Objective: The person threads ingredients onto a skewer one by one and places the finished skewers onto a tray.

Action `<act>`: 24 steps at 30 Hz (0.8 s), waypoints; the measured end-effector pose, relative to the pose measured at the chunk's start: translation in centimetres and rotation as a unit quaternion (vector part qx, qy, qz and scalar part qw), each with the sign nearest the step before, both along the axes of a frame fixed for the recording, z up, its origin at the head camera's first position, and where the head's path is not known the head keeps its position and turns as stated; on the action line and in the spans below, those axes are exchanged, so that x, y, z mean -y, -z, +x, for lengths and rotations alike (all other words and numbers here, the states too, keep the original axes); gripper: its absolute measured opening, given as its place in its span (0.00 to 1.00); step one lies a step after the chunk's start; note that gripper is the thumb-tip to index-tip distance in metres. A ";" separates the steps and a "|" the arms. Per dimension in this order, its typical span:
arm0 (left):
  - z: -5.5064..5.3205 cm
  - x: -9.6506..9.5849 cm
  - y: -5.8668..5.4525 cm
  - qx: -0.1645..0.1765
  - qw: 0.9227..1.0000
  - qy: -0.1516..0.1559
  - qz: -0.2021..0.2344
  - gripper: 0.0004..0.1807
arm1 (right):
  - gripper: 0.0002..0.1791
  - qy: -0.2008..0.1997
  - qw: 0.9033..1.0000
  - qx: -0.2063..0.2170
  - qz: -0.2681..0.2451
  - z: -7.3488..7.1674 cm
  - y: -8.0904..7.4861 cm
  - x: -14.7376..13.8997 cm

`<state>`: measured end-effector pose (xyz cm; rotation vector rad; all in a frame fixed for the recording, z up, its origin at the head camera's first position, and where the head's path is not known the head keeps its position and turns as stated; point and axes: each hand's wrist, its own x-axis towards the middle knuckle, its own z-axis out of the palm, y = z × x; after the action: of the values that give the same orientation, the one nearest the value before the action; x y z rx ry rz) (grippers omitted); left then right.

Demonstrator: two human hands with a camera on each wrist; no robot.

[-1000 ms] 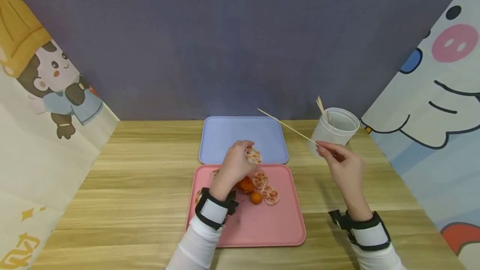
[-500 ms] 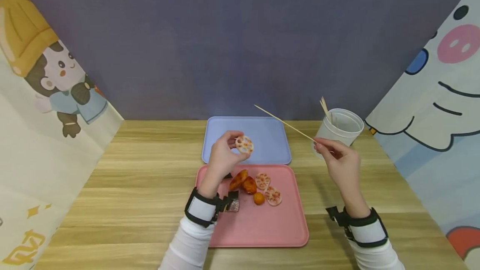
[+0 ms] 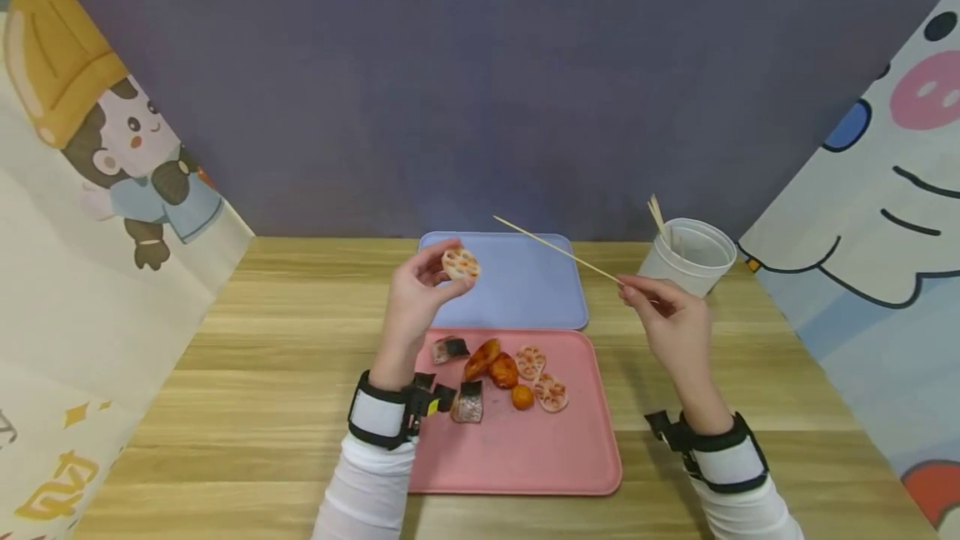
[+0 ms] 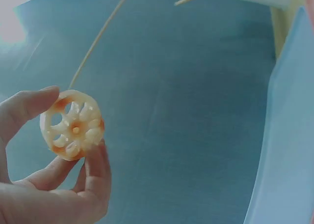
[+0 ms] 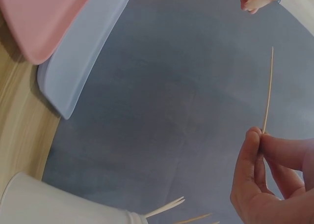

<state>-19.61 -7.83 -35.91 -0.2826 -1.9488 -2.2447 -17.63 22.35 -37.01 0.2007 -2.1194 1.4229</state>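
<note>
My left hand (image 3: 411, 294) pinches a lotus root slice (image 3: 461, 263) by its edge, raised in front of the blue tray. In the left wrist view the slice (image 4: 73, 126) faces the camera, its ring of holes showing between thumb and fingers. My right hand (image 3: 675, 323) pinches a thin wooden skewer (image 3: 555, 248) near one end, between thumb and fingertips. The skewer's free end points left toward the slice and stays apart from it. In the right wrist view the skewer (image 5: 268, 91) stands up out of the fingers (image 5: 248, 160).
A pink tray (image 3: 525, 465) holds two more lotus slices (image 3: 551, 392), an orange ball (image 3: 522, 396), glazed brown pieces (image 3: 503, 370) and dark-topped pieces (image 3: 468, 402). The blue tray (image 3: 525, 298) lies behind it. At right stands a white tub (image 3: 682, 265) with several skewers (image 3: 657, 213).
My left hand has lifted the lotus slice up and leftward from above the pink tray, turning it face-on. The skewer in my right hand has shifted slightly left.
</note>
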 end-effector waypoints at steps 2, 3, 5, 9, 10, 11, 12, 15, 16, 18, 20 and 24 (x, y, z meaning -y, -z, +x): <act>0.0 0.2 -0.3 -0.001 0.999 0.001 0.037 0.27 | 0.09 -0.005 1.000 0.003 -0.009 -0.1 0.1 0.1; 0.0 0.4 -0.4 -0.002 0.998 0.001 0.055 0.27 | 0.09 -0.007 1.000 0.002 -0.007 -0.1 0.1 0.2; -0.1 0.5 -0.6 -0.003 0.995 0.004 0.097 0.28 | 0.09 -0.013 1.000 0.001 -0.001 -0.2 0.1 0.4; -0.2 0.8 -0.9 -0.010 0.986 0.014 0.163 0.28 | 0.09 -0.021 1.000 -0.004 0.011 -0.2 0.2 0.8; -0.1 0.9 -1.0 -0.011 0.984 0.016 0.178 0.28 | 0.09 -0.025 1.000 -0.006 0.011 -0.2 0.1 0.9; -0.1 1.0 -1.1 -0.014 0.981 0.018 0.193 0.28 | 0.09 -0.027 1.000 -0.007 0.008 -0.2 0.1 1.0; -0.1 1.0 -1.2 -0.015 0.978 0.017 0.207 0.28 | 0.09 -0.030 1.000 -0.007 0.004 -0.2 0.1 1.1; 0.0 1.3 -1.4 -0.024 0.968 0.004 0.250 0.25 | 0.09 -0.038 0.999 -0.003 -0.004 -0.1 -0.1 1.5; 0.0 1.4 -1.5 -0.028 0.964 -0.001 0.264 0.23 | 0.09 -0.041 0.999 -0.002 -0.008 -0.1 -0.1 1.6; 0.0 1.5 -1.5 -0.035 0.959 -0.009 0.282 0.20 | 0.10 -0.043 0.999 0.002 -0.011 -0.1 -0.1 1.8; -0.1 1.7 -1.5 -0.043 0.953 -0.013 0.299 0.17 | 0.09 -0.048 0.999 0.003 -0.011 -0.1 -0.2 2.0; -0.1 2.0 -1.6 -0.062 0.941 -0.010 0.333 0.19 | 0.09 -0.063 0.998 -0.005 -0.002 -0.1 -0.4 2.5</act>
<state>-19.66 -9.81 -34.34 -0.2939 -1.0290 -2.6254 -17.75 19.89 -36.65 0.3441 -2.1275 1.4943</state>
